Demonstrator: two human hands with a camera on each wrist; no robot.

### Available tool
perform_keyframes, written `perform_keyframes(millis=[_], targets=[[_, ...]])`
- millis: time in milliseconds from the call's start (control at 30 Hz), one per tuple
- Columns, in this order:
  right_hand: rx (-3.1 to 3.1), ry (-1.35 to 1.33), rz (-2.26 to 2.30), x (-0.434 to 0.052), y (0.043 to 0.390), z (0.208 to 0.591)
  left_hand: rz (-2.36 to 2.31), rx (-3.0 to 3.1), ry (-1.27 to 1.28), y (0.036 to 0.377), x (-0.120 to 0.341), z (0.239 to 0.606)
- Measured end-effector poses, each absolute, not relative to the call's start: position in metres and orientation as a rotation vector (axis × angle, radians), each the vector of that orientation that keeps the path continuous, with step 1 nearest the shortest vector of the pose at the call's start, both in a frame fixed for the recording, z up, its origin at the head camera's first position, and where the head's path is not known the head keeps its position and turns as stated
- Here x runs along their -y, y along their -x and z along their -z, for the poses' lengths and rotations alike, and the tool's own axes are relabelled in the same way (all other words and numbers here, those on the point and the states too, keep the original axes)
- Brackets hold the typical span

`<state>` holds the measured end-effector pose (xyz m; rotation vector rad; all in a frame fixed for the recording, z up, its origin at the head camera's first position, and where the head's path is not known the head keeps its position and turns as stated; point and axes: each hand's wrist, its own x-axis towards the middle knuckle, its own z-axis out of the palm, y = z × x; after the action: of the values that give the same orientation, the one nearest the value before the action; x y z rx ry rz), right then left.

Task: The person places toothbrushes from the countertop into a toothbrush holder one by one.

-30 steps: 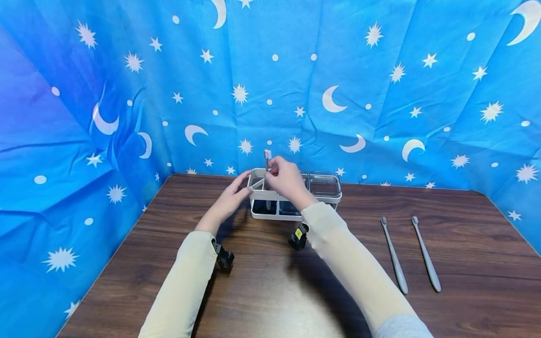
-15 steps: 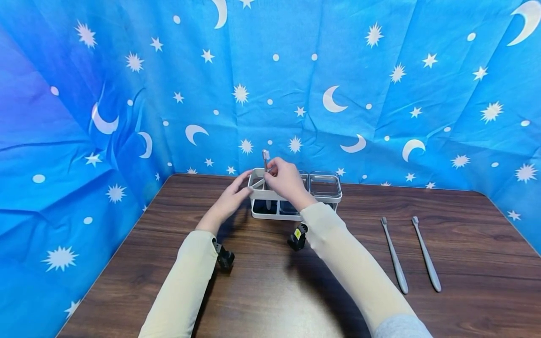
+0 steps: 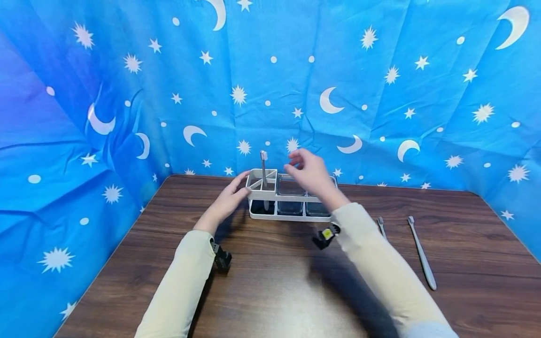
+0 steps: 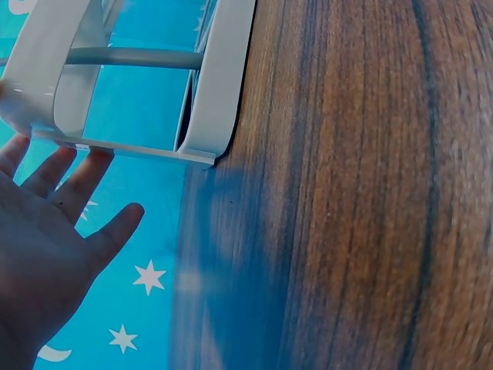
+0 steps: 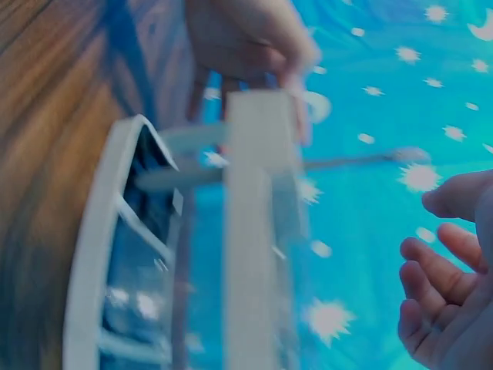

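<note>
The left hand (image 3: 228, 199) rests flat-fingered against the white rack's (image 3: 291, 217) left end on the bench (image 3: 270, 281). A toothbrush (image 3: 264, 172) stands upright in its left compartment. The right hand (image 3: 310, 172) hovers above, loosely curled, holding nothing.

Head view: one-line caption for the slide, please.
Left hand steadies a white organizer holding one upright toothbrush; right hand hovers open above it.

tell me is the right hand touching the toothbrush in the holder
Apart. The head view shows the right hand lifted off, blue backdrop visible between it and the upright toothbrush.
</note>
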<state>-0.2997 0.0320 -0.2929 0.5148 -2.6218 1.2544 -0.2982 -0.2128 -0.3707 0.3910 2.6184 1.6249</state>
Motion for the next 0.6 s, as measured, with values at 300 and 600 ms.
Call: perform_keyframes(millis=[300, 600], targets=[[2.640, -0.370, -1.072, -0.149, 0.267, 0.270, -1.581, -2.670, -0.406, 0.307, 0.212, 0.381], [2.794, -0.193, -0.895, -0.247, 0.234, 0.303, -1.591, -2.654, -0.406, 0.308, 0.214, 0.384]])
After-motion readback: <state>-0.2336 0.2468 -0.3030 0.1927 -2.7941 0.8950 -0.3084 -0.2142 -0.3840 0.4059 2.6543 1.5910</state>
